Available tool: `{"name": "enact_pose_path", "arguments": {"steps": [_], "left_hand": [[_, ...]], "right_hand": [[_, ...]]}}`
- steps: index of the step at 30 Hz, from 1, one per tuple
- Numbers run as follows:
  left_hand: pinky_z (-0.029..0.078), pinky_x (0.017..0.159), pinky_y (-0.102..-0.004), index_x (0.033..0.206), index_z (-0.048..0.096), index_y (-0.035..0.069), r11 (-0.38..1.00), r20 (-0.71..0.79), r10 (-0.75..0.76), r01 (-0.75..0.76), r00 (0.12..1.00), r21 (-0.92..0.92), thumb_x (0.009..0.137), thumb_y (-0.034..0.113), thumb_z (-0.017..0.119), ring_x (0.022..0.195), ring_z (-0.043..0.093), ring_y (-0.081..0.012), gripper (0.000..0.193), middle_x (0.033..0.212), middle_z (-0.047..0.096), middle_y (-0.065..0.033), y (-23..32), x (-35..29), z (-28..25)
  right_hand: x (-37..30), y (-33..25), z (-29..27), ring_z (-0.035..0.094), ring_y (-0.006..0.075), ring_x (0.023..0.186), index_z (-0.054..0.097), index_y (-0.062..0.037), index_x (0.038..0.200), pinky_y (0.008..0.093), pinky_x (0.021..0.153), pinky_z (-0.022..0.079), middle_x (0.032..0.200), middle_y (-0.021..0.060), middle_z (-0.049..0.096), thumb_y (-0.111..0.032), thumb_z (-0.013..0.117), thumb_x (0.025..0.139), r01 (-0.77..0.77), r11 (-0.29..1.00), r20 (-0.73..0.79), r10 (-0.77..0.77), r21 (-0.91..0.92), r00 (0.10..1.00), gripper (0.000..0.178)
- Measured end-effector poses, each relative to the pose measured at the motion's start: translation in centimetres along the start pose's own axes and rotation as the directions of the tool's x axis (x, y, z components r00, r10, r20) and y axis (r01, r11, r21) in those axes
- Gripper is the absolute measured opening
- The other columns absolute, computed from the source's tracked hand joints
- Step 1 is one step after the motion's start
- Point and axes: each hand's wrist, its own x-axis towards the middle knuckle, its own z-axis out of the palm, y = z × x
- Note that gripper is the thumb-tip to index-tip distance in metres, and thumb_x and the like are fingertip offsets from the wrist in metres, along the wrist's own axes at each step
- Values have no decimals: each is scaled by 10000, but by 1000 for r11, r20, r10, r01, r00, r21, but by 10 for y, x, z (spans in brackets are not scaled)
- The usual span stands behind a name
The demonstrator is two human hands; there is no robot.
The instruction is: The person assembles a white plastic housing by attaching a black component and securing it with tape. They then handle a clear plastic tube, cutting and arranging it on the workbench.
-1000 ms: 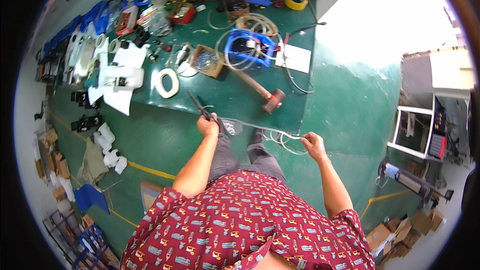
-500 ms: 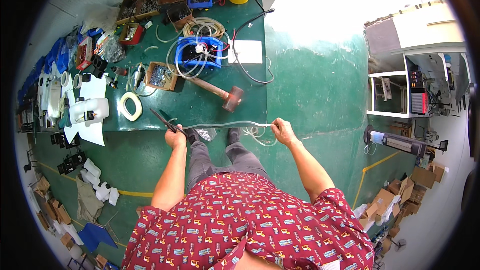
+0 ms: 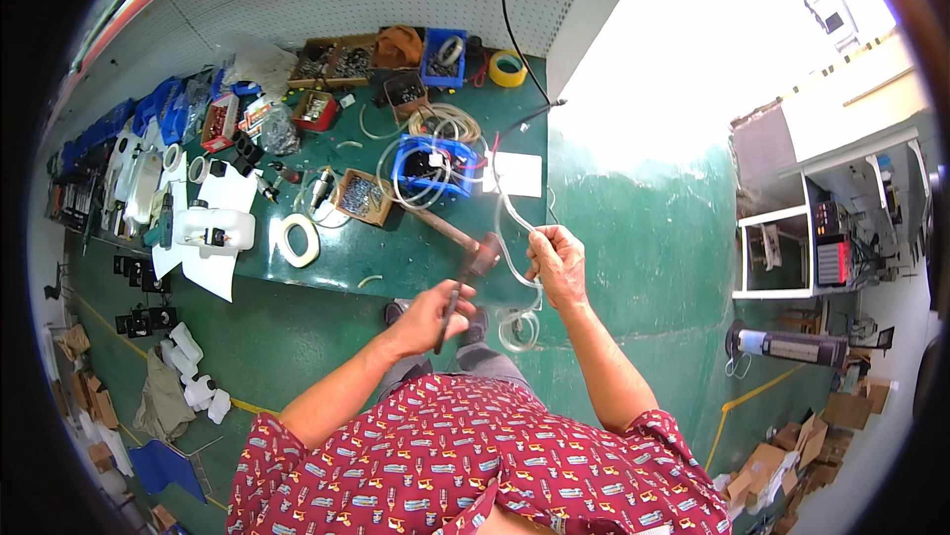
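My left hand (image 3: pixel 433 315) is closed round a pair of dark scissors (image 3: pixel 447 319), held over the bench's near edge and partly blurred. My right hand (image 3: pixel 560 263) pinches a clear plastic tube (image 3: pixel 509 256). From that grip the tube runs up toward the white sheet and also loops down past the bench edge in a loose coil (image 3: pixel 520 329). A short piece of tube (image 3: pixel 369 281) lies at the bench's front edge, left of my left hand. Just beyond the scissors, a mallet (image 3: pixel 482 252) with a wooden handle rests on the green bench (image 3: pixel 327 273).
A blue bin (image 3: pixel 404 156) with dark parts, a coil of hose (image 3: pixel 445 120) and a cardboard box of small hardware (image 3: pixel 362 196) stand on the bench. A cream tape roll (image 3: pixel 298 241) and a white plastic tank (image 3: pixel 215 229) are at left. A white sheet (image 3: pixel 519 175) lies right.
The tube, earlier stretched between both hands, is now only in my right hand, which rose slightly. My left hand moved right with the scissors. A short tube piece now lies on the bench edge.
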Motion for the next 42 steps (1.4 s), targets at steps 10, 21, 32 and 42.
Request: {"name": "enact_pose_path", "arguments": {"steps": [10,21,32,42], "left_hand": [[539,909,-347,1349,539,9,892,91,67,-100,994,441,812,87,693,1006,664,-218,564,1097,677,-118,39,59,-35],[533,621,-325,939,679,6,847,-307,203,-9,930,531,916,51,627,676,686,-148,72,746,711,-78,30,102,-108],[539,845,-470,1093,645,16,886,-711,240,150,661,438,871,170,730,975,713,-364,283,999,742,-179,-35,135,-132],[559,834,-320,1224,598,-14,923,-355,325,-212,877,322,882,153,762,910,662,-135,414,990,673,-40,-28,154,-42]], "right_hand": [[16,-15,54,607,84,572,630,39,1009,255,499,485,752,57,665,-123,626,1009,156,979,134,-138,-134,981,162],[78,-21,72,570,113,526,640,30,977,265,470,467,793,78,673,-146,642,976,91,995,67,-93,35,993,176],[81,-12,59,595,123,656,599,-39,1034,325,642,606,833,47,627,-132,649,1022,74,760,-171,49,646,984,107],[83,2,84,590,127,684,563,-62,1025,399,813,620,828,25,591,-145,622,1041,84,679,-150,39,730,988,103]]}}
